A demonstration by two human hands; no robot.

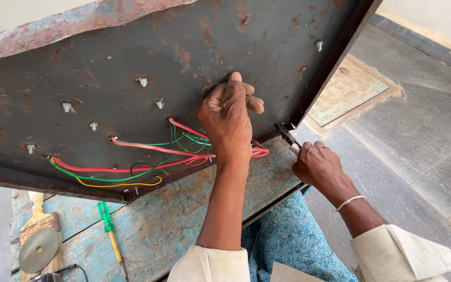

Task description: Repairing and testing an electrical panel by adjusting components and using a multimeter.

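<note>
Two hands: left hand [226, 116] on rusty panel [105, 62], right hand [317, 164] gripping pliers [288, 137]

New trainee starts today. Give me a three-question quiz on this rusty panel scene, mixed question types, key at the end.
1. True or false: the left hand presses against the rusty metal panel.
2. Which tool lies on the blue wooden board? A) hammer B) green-handled screwdriver C) saw
3. Fill in: the right hand grips a tool at the panel's lower ______ corner.

Key
1. True: its fingers rest on the panel just above the red, green and yellow wires.
2. B; a grinding disc lies to its left.
3. Right.
</note>
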